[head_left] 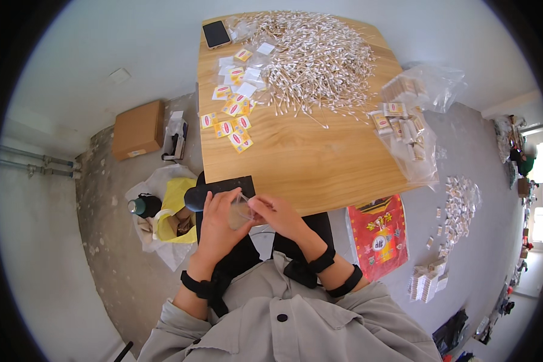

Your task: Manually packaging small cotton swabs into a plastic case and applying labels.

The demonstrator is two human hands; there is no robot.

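Close to the table's near edge, my left hand is closed around a small clear plastic bag. The thumb and fingers of my right hand pinch the bag's right side. Something pale tan shows through the bag, but I cannot make out what it is. Just beyond my left hand, a black flat piece covers the table's near left corner. A large heap of cotton swabs lies across the far part of the wooden table. Yellow and white printed cards are scattered on its left side.
A phone lies at the far left corner. Clear bags of packed swab bundles hang over the right edge. On the floor are a cardboard box, a yellow bag, a red printed sheet and many small packets.
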